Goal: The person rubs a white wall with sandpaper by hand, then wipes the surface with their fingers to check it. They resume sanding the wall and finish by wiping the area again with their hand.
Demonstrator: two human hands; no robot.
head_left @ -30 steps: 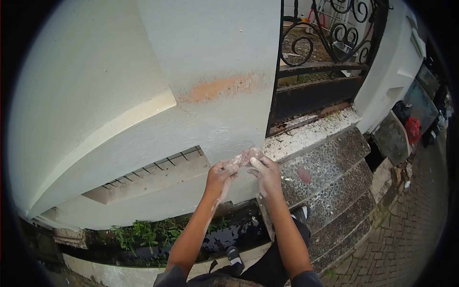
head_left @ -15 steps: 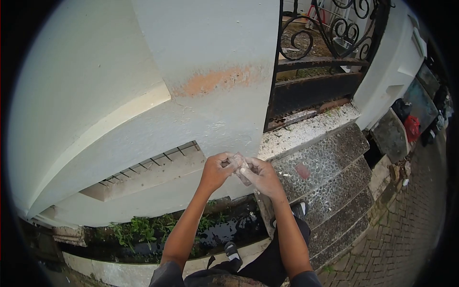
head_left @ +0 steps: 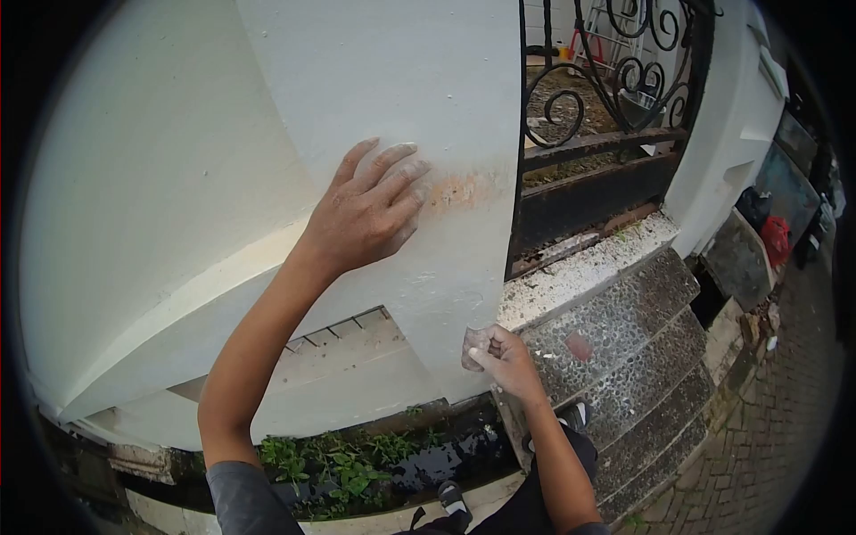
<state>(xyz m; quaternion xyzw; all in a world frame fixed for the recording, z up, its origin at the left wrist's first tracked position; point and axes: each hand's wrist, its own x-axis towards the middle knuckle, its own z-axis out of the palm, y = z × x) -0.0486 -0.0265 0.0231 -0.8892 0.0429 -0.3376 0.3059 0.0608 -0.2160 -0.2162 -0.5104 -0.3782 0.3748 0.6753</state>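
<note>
I'm pinching a dusty scrap (head_left: 475, 343), probably sandpaper, in my right hand's (head_left: 508, 361) curled fingers, low beside the pillar (head_left: 401, 80). My left hand (head_left: 366, 214) is pressing flat, fingers spread and empty, just beside the orange patch (head_left: 464, 190), which is looking unfinished.

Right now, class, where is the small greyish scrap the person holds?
In the head view the scrap sits just right of centre, pinched in the right hand, beside the white pillar's lower corner and the pebbled steps.
</note>
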